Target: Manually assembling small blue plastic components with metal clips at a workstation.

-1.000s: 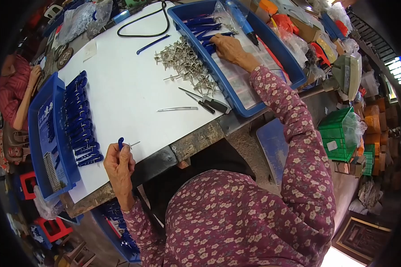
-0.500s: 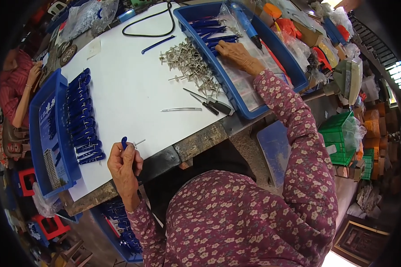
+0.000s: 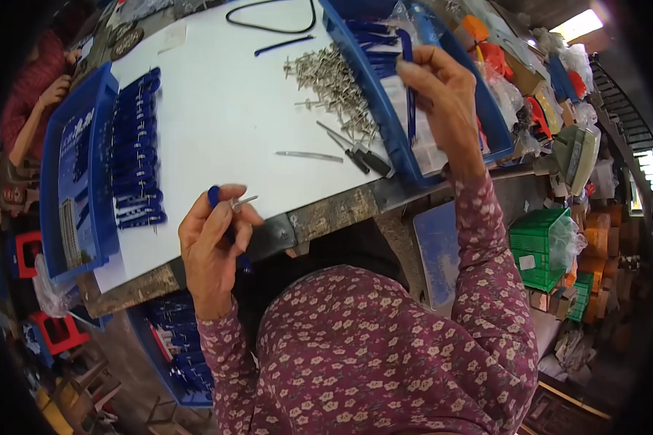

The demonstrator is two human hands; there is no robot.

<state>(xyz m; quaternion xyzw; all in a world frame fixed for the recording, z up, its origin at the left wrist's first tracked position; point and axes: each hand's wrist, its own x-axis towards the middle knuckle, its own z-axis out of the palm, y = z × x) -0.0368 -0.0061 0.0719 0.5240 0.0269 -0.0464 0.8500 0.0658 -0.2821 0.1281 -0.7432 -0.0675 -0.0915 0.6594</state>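
Note:
My left hand [image 3: 212, 250], at the table's front edge, is closed on a blue plastic piece [image 3: 213, 194] with a thin metal pin [image 3: 247, 200] sticking out between the fingers. My right hand [image 3: 450, 98] pinches a long, slim blue plastic strip [image 3: 411, 119] upright over the right blue tray [image 3: 376, 90]. More blue strips [image 3: 384, 64] lie in that tray. Beside it on the white table sheet [image 3: 225, 130] is a heap of small metal pins with round discs [image 3: 334, 87]. On the left stands a row of blue pieces fitted with metal pins [image 3: 135, 148].
Tweezers [image 3: 309, 155] and dark-handled tools [image 3: 370, 159] lie near the front edge. A blue strip [image 3: 286, 45] and black cord [image 3: 268, 30] are farther back. The left blue tray [image 3: 107, 225] sits beside the row. Another person's hand [image 3: 55, 90] shows at far left.
My right hand has lifted a blue strip out of the right tray and moved right and toward me. The left hand still holds its blue piece. The view has shifted slightly.

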